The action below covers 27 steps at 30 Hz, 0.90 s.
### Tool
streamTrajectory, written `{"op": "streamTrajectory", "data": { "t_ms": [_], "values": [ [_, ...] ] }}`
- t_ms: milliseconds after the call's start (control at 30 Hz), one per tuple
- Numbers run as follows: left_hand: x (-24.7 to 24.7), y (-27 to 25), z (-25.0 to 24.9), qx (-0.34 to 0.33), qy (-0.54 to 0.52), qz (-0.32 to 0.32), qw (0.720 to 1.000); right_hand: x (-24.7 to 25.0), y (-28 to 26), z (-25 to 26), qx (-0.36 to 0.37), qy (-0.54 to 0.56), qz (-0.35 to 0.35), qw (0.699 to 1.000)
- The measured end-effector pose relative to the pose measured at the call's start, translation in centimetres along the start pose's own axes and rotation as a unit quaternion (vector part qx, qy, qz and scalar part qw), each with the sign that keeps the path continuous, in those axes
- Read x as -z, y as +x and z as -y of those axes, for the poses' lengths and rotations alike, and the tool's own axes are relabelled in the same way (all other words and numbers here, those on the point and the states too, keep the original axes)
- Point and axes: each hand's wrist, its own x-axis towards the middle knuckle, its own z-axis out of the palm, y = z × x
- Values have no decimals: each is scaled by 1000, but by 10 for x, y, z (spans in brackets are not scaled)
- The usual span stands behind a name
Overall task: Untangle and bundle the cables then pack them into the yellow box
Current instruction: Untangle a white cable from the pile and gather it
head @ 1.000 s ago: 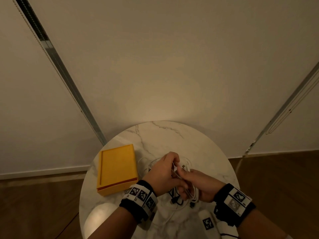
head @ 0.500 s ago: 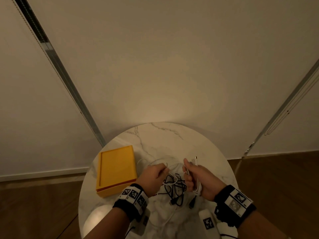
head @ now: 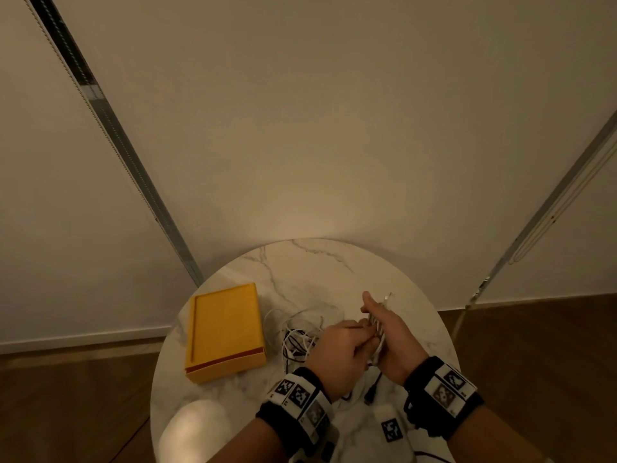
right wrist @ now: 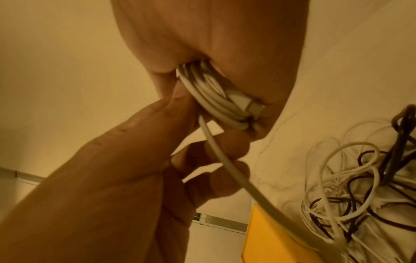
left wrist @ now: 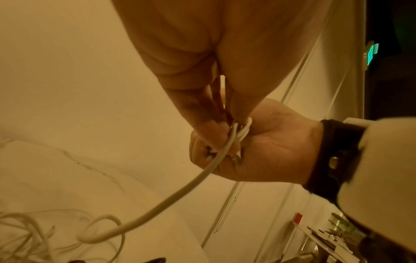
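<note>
On one marble table (head: 310, 265) beside one yellow box (head: 225, 329), two hands grip one white cable (right wrist: 216, 99).

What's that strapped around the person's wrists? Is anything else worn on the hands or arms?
Each wrist carries a wide black band: the left wrist band and the right wrist band. Both have white panels printed with black-and-white square code patterns. A white block with another such code sits beside the right band. The left hand and right hand are bare, without gloves; no sleeves show on the forearms.

No readable text or labels.
</note>
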Motion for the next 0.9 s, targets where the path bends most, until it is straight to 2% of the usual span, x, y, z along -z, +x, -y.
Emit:
{"op": "streamTrajectory", "data": {
  "t_ms": [133, 267, 533, 600, 700, 800, 900],
  "values": [
    [-4, -3, -2, -7, -29, 25, 999, 5, 2, -6, -8, -24, -32, 999],
    [-5, -5, -5, -19, -48, 38, 998, 9, 4, -6, 19, -16, -28, 999],
    [-5, -17, 2, -33, -77, -73, 994, 10, 6, 5, 21, 61, -19, 998],
    [-3, -24, 3, 8, -125, -91, 988, 14, 8, 9, 11, 102, -19, 995],
    [0, -29, 9, 63, -165, -63, 982, 18, 10, 14, 0, 142, -1, 990],
    [4, -30, 9, 48, -134, -32, 989, 16, 11, 15, 4, 146, 4, 989],
    [6, -26, 4, 37, -130, -37, 990, 13, 9, 15, 29, 125, 0, 992]
  ]
}}
